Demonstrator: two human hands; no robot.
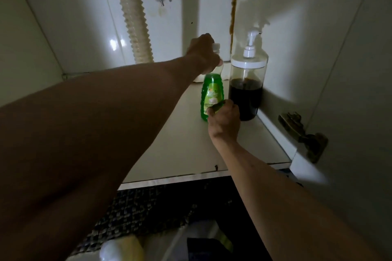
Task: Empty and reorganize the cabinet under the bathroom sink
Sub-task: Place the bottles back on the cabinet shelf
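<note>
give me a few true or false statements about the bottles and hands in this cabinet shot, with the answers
1. The left hand grips the top of the green bottle. True.
2. The right hand rests on the pump dispenser. False: it holds the green bottle's lower part.
3. The pump dispenser holds dark liquid. True.
4. The pump dispenser stands left of the green bottle. False: it stands to its right, by the cabinet wall.
5. The corrugated drain hose lies flat on the cabinet floor. False: it runs down the tiled back wall.
</note>
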